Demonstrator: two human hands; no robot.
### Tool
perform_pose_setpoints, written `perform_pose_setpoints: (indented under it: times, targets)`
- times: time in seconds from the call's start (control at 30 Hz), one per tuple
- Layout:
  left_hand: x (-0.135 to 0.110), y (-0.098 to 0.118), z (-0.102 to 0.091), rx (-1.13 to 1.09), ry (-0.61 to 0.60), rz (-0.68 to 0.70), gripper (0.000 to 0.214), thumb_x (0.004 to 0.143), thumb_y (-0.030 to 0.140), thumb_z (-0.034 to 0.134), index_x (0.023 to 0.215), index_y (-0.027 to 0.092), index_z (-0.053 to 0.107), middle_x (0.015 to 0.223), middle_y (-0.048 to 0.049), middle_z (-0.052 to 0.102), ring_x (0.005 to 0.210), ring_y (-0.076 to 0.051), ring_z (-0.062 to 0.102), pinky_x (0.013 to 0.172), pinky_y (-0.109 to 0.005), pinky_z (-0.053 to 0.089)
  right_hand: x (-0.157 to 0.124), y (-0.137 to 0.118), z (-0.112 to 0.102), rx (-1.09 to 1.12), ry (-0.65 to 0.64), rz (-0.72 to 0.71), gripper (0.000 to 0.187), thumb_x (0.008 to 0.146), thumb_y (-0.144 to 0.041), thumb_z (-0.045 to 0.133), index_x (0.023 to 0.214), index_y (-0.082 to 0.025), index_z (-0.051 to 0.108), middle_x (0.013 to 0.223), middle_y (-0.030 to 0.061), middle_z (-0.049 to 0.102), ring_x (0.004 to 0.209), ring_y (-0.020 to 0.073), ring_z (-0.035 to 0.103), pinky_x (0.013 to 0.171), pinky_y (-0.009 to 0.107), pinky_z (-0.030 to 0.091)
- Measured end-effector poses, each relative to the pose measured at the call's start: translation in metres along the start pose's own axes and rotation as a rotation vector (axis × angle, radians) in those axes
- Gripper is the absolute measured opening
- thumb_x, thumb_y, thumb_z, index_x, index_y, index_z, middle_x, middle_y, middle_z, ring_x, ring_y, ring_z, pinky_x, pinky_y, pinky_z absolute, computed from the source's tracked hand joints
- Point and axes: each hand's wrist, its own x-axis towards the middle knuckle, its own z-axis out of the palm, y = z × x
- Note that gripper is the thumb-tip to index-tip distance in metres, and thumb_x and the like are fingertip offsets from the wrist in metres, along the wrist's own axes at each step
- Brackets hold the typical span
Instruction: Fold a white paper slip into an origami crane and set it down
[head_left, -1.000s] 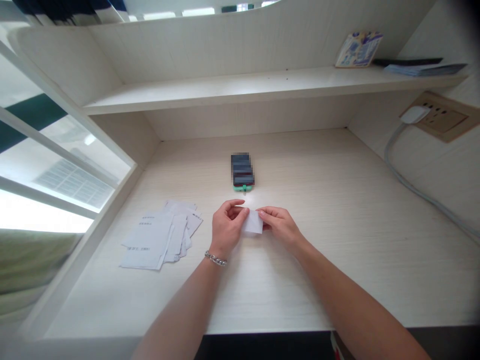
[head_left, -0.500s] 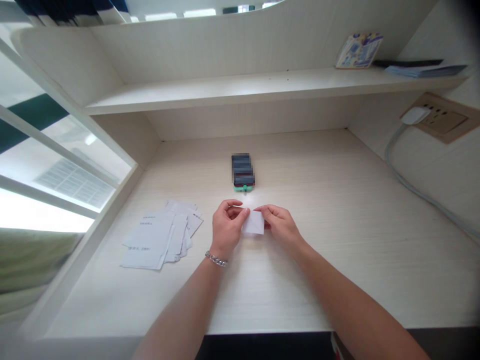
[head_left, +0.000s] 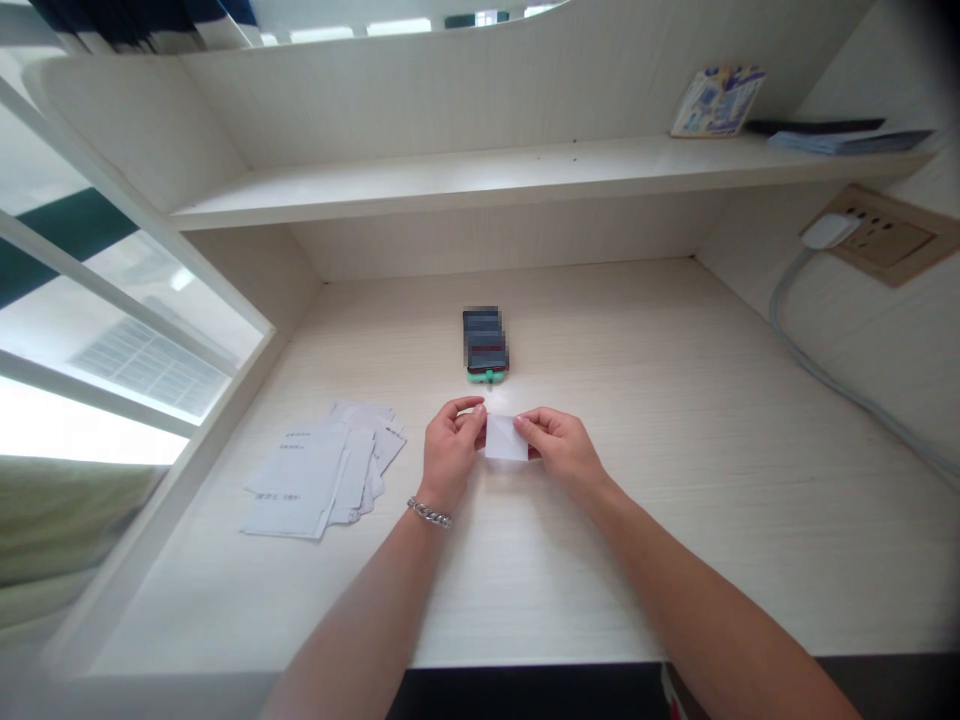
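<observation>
A small white piece of paper [head_left: 505, 440], roughly square and apparently folded, is held between my two hands above the desk. My left hand [head_left: 451, 448] pinches its left edge with thumb and fingers. At the right edge, my right hand [head_left: 559, 445] grips it, the thumb lying on the front face and the fingers behind. Just beyond the hands lies a dark phone [head_left: 485, 340] with a green edge at its near end; its screen is blurred out. To the left is a loose pile of white paper sheets [head_left: 300, 485], some with printed lines.
The pale wooden desk [head_left: 712, 480] runs under a shelf [head_left: 450, 185] at the back. On the shelf's right stand a small patterned box [head_left: 718, 102] and a flat stack of papers [head_left: 847, 142]. A white plug [head_left: 831, 231] with a grey cable [head_left: 847, 385] sits in the right wall socket.
My left thumb has drawn back toward the paper's left edge, and my right thumb has slid onto its front. The paper has risen slightly. The pile and phone have not moved.
</observation>
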Motion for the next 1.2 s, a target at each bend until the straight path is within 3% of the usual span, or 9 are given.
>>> perform_pose_setpoints:
  times: [0.2, 0.4, 0.6, 0.73, 0.97, 1.2]
  targets:
    - [0.001, -0.003, -0.001, 0.104, -0.116, -0.009, 0.034, 0.069, 0.037, 0.068, 0.091, 0.012, 0.065, 0.081, -0.0075, 0.066, 0.069, -0.014, 0.06, 0.059, -0.023, 0.047, 0.001, -0.001, 0.0, 0.033, 0.023, -0.046, 0.032, 0.073, -0.048, 0.062, 0.081, -0.017, 0.062, 0.066, 0.002, 0.061, 0.059, 0.0144, 0.056, 0.055, 0.028, 0.049]
    - [0.002, -0.003, -0.005, 0.119, -0.084, -0.002, 0.029, 0.067, 0.035, 0.07, 0.085, 0.013, 0.066, 0.077, -0.0047, 0.066, 0.065, -0.012, 0.058, 0.058, -0.023, 0.045, -0.002, -0.006, 0.0, 0.001, -0.128, 0.053, 0.038, 0.063, -0.046, 0.072, 0.081, -0.014, 0.06, 0.065, 0.0036, 0.065, 0.06, 0.0163, 0.063, 0.058, 0.027, 0.05]
    - [0.009, 0.005, 0.003, 0.122, -0.104, 0.006, 0.024, 0.066, 0.033, 0.07, 0.078, 0.013, 0.065, 0.069, -0.0016, 0.062, 0.058, -0.009, 0.052, 0.05, -0.019, 0.039, -0.001, -0.008, -0.004, -0.015, -0.127, 0.042, 0.035, 0.065, -0.045, 0.07, 0.079, -0.014, 0.061, 0.066, 0.0033, 0.065, 0.057, 0.0145, 0.062, 0.053, 0.024, 0.047]
    - [0.012, 0.011, 0.007, 0.123, -0.16, -0.024, 0.024, 0.065, 0.034, 0.071, 0.076, 0.013, 0.064, 0.068, -0.0024, 0.061, 0.059, -0.01, 0.054, 0.051, -0.021, 0.041, 0.003, -0.014, -0.006, 0.043, -0.054, 0.055, 0.035, 0.067, -0.048, 0.067, 0.076, -0.015, 0.063, 0.068, 0.0029, 0.064, 0.059, 0.0141, 0.062, 0.055, 0.025, 0.049]
    - [0.013, 0.003, -0.002, 0.014, -0.207, -0.074, 0.027, 0.064, 0.031, 0.072, 0.081, 0.011, 0.066, 0.071, -0.0047, 0.063, 0.063, -0.012, 0.056, 0.057, -0.025, 0.046, 0.009, -0.014, -0.009, -0.04, -0.151, 0.057, 0.031, 0.068, -0.044, 0.067, 0.076, -0.014, 0.065, 0.067, 0.0029, 0.063, 0.058, 0.0141, 0.059, 0.054, 0.026, 0.049]
    - [0.009, 0.002, -0.006, 0.049, -0.21, -0.138, 0.027, 0.061, 0.03, 0.075, 0.078, 0.011, 0.066, 0.071, -0.0065, 0.065, 0.063, -0.014, 0.058, 0.057, -0.026, 0.046, 0.003, -0.006, -0.013, -0.097, -0.109, -0.031, 0.028, 0.072, -0.036, 0.064, 0.09, -0.015, 0.068, 0.065, 0.0022, 0.065, 0.057, 0.0134, 0.057, 0.05, 0.023, 0.044]
